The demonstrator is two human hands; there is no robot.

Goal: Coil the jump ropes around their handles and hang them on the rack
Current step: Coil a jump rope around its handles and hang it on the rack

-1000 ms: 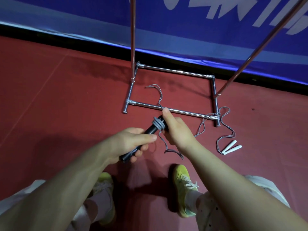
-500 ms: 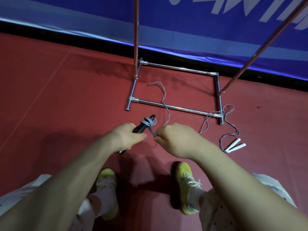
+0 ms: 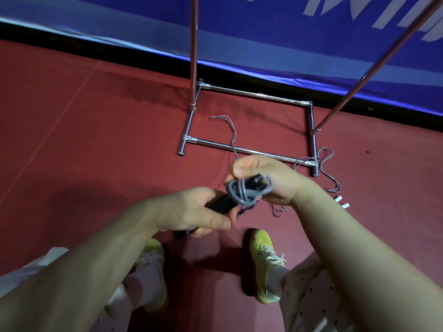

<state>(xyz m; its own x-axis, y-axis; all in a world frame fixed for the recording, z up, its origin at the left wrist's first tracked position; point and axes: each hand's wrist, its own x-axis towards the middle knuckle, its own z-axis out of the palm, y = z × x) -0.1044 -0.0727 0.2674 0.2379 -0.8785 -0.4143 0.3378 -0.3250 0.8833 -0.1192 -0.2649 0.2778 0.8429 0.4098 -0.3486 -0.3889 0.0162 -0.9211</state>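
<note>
holding the black handles [image 3: 221, 202], the left hand [image 3: 191, 212] has its fingers curled tight around them. the right hand [image 3: 266, 178] pinches the gray rope [image 3: 244, 191] looped on top.

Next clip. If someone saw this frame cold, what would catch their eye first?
Dead centre, the left hand grips black handles while the right hand holds a bundle of grey rope looped round their far end. Behind them the chrome rack stands on the red floor against a blue banner. A second rope with white handles lies by the rack's right foot, and yellow-green shoes show below.
</note>
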